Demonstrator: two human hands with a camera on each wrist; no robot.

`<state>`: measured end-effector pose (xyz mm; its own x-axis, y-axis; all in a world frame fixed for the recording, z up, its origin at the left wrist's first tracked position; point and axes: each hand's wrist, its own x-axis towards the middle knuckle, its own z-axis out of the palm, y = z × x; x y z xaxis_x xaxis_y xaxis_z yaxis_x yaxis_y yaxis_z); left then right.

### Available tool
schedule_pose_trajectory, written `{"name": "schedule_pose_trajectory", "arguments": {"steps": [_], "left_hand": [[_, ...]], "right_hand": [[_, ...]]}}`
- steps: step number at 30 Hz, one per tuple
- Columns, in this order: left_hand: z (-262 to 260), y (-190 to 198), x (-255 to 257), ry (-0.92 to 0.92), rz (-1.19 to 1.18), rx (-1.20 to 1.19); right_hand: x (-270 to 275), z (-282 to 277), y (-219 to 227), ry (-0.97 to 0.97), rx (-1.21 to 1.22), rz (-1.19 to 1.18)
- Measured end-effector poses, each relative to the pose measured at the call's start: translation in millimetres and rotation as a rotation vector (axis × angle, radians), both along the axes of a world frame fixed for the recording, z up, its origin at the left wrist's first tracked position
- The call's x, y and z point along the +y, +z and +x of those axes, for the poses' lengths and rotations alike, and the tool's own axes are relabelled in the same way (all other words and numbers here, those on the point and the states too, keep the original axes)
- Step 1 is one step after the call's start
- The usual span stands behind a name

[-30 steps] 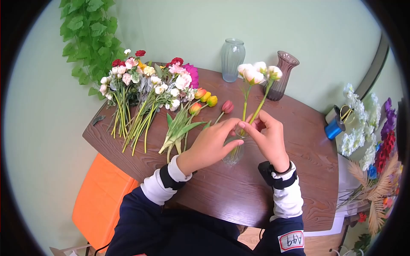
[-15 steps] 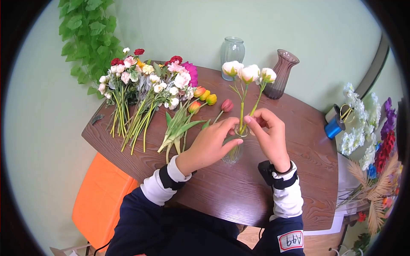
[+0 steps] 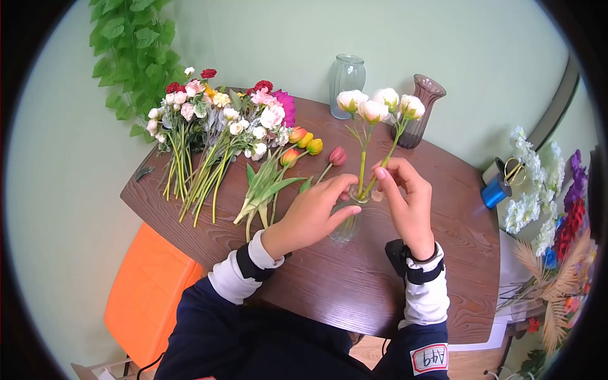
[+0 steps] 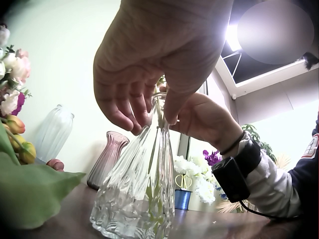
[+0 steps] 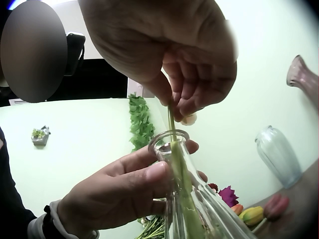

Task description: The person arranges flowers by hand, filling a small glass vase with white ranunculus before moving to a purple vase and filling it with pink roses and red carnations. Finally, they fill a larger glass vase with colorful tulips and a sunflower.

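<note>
A clear glass vase (image 4: 134,199) stands on the table, green stems inside its neck and body. The left hand (image 3: 310,212) grips its neck, thumb on one side and fingers on the other. Above the rim (image 5: 169,142), the right hand (image 3: 408,206) pinches a green stem (image 5: 171,119) between thumb and fingertips. Several white blooms (image 3: 373,111) top the stems over the vase. The head view hides much of the vase behind the left hand.
Mixed flowers (image 3: 218,126) and tulips (image 3: 289,157) lie left on the table (image 3: 304,278). A blue-grey vase (image 3: 347,85) and a purple vase (image 3: 423,107) stand behind. Blue ribbon (image 3: 496,190) and more flowers (image 3: 525,209) are at the right.
The stems have dropped and settled in the vase neck, and the blooms have spread apart. The right hand has shifted slightly right; the left hand has barely moved.
</note>
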<state>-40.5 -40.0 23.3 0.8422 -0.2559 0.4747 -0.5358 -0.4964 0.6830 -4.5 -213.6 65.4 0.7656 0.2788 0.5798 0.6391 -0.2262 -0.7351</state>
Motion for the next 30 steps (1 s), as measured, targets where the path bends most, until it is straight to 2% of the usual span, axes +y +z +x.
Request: {"name": "schedule_pose_trajectory", "arguments": {"steps": [6, 8, 11, 19, 24, 26, 28, 30], "left_hand": [[-0.7, 0.2, -0.7, -0.001, -0.007, -0.006], [-2.1, 0.5, -1.6, 0.002, -0.006, -0.018], [-2.2, 1.8, -0.8, 0.013, -0.001, -0.021], [-3.7, 1.7, -1.6, -0.002, -0.018, -0.021], [-10.5, 2.6, 17.6, 0.008, 0.079, -0.1], [-11.7, 9.0, 34.7, -0.006, 0.185, -0.087], [-14.8, 16.7, 60.2, 0.045, 0.203, -0.056], [-13.6, 16.3, 92.5, 0.273, 0.245, -0.085]], "right_hand": [[6.6, -6.2, 1.0, -0.023, -0.065, 0.024], [7.5, -6.7, 1.7, -0.028, -0.143, -0.077], [7.6, -3.8, -1.4, -0.055, -0.191, -0.106], [7.6, -1.9, -1.3, -0.046, -0.198, -0.111], [10.2, -0.5, -3.7, -0.015, -0.196, -0.112], [9.0, -2.3, -1.8, -0.028, -0.171, -0.166], [9.7, -4.7, 0.5, -0.02, -0.157, -0.163], [8.6, -5.2, 0.7, -0.002, -0.151, -0.181]]}}
